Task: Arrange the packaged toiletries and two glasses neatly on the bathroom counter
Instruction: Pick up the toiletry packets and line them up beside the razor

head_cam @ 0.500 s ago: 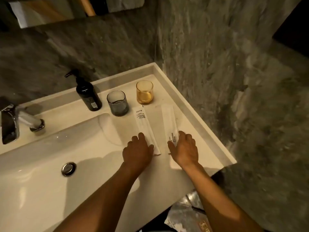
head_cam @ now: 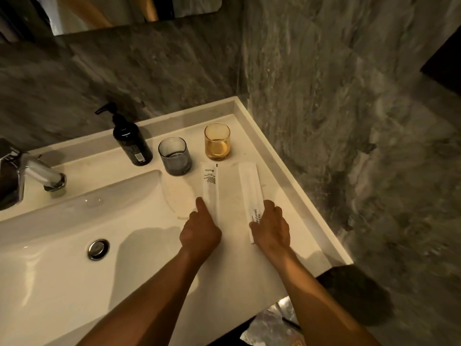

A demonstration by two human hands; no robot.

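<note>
Two long white packets lie side by side on the white counter (head_cam: 279, 186). The left packet (head_cam: 210, 186) points toward a grey glass (head_cam: 175, 156); my left hand (head_cam: 200, 229) rests on its near end, index finger stretched along its left edge. The right packet (head_cam: 250, 193), printed "BRUSHING TEETH", points toward an amber glass (head_cam: 217, 142); my right hand (head_cam: 272, 226) lies on its near end with fingers curled over the right edge. Both glasses stand upright behind the packets.
A black pump bottle (head_cam: 132, 143) stands left of the grey glass. The sink basin (head_cam: 74, 221) with its drain (head_cam: 98, 248) and a chrome tap (head_cam: 42, 174) fill the left. Marble walls close the back and right; the counter's edge drops off at right.
The left packet has swung from slanted to nearly parallel with the right one. My left index finger now stretches out along its edge. My right hand has barely moved.
</note>
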